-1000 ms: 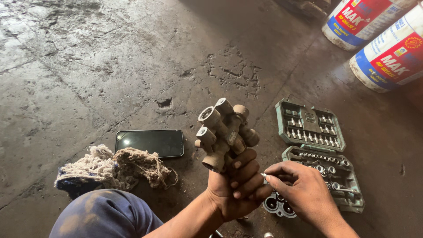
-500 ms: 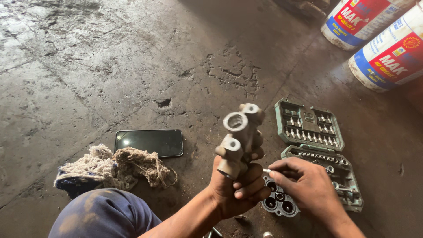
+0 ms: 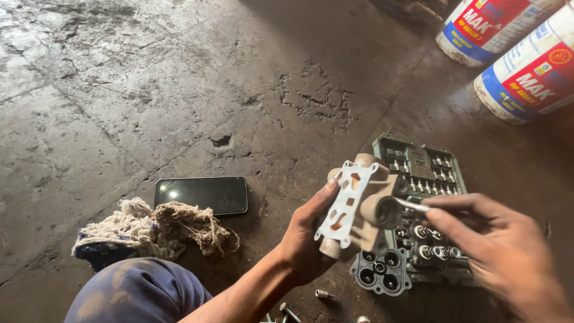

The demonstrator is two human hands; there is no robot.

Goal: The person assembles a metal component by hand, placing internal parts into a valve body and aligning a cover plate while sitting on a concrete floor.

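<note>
Head view: left hand (image 3: 308,242) gripped valve body (image 3: 356,212), fingers wrapped round it, held above socket case (image 3: 418,164). Right hand (image 3: 490,245) pinched a tool (image 3: 412,206) at its port. Body looked heavy, rigid, greasy; best held by its sides. Phone (image 3: 201,195), rag (image 3: 155,230), buckets (image 3: 526,66) on floor (image 3: 149,90), none blocking.

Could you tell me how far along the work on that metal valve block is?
Looks done: a black plate with round holes lies on the floor beside loose bolts, and the socket set is open. In hand: the left hand holds the valve block, its pale gasket showing, while the right hand puts a thin metal tool to a round port. Left: the black plate and bolts are off the block.
</note>
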